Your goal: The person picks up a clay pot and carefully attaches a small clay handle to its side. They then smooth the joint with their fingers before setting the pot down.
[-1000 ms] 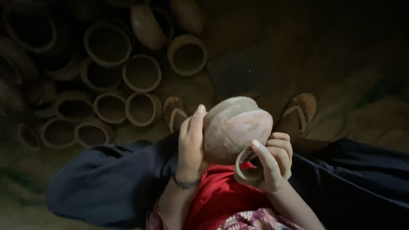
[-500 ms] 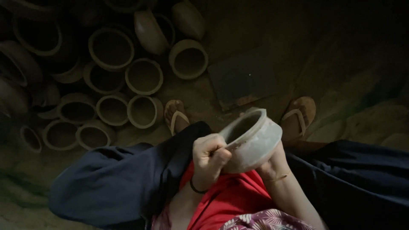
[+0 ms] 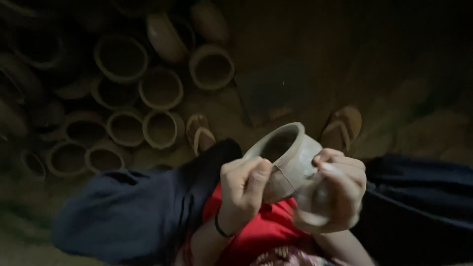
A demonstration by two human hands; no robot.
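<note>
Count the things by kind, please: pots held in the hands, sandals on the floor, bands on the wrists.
clay pot, in the left hand and right hand: 1
sandals: 2
dark wrist band: 1
Total: 4

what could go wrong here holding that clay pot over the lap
1. The clay pot is tilted in mid-air, gripped only at its sides by the left hand and right hand; a slip could drop it onto the hard floor.
2. Rows of pots stand near the sandalled feet; a shifted leg could knock them.
3. Dim light may hide cracks.
</note>
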